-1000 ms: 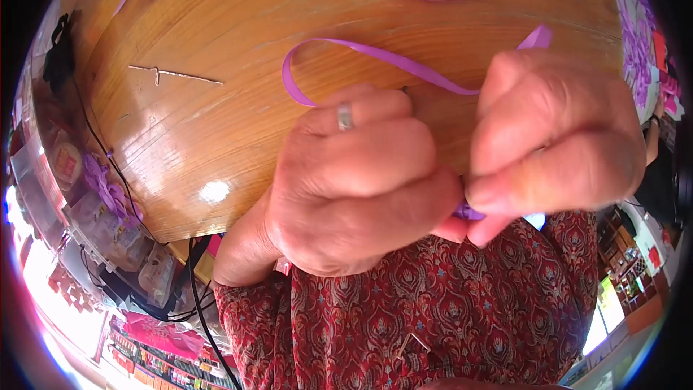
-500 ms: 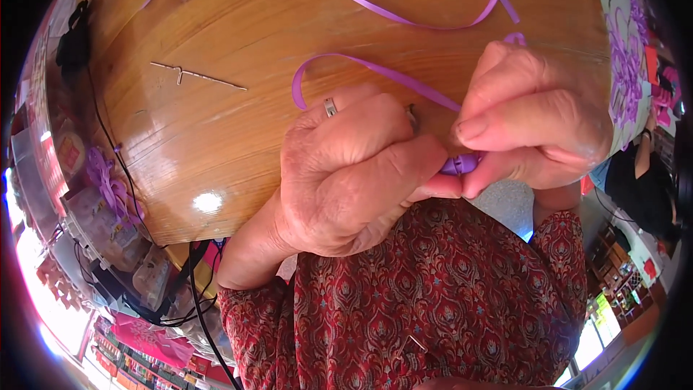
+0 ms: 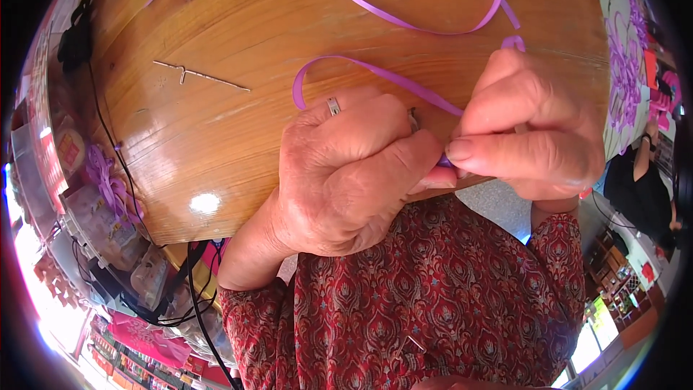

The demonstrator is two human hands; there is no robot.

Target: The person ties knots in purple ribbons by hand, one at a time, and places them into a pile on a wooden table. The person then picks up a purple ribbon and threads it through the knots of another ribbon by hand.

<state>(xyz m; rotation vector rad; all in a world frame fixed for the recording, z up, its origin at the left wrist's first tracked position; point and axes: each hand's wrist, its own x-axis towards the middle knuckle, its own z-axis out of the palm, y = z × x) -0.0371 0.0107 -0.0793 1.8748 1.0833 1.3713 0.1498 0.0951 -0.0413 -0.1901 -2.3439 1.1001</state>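
Close together over the table's near edge, my two hands meet at the fingertips. My left hand [image 3: 354,166], with a ring on one finger, is curled closed and pinches a purple ribbon. A small bunched, darker purple part [image 3: 445,162] shows between the fingers of both hands, mostly covered. My right hand [image 3: 538,126] is closed too, its thumb and forefinger gripping the same ribbon. A loop of purple ribbon [image 3: 375,68] arcs over the tabletop from behind my left hand to my right. A short purple end [image 3: 513,42] sticks out beyond my right hand.
Loose purple ribbon [image 3: 426,27] lies at the far side of the wooden table [image 3: 238,22]. A thin twisted wire piece [image 3: 202,78] rests left of my hands. Plastic boxes [image 3: 108,227], cables and purple ribbon [image 3: 108,184] crowd the left. Another person [image 3: 639,177] is at the right.
The fingers of my right hand have rolled over and moved closer to my left fingertips, covering more of the dark purple part. My left hand has barely moved.
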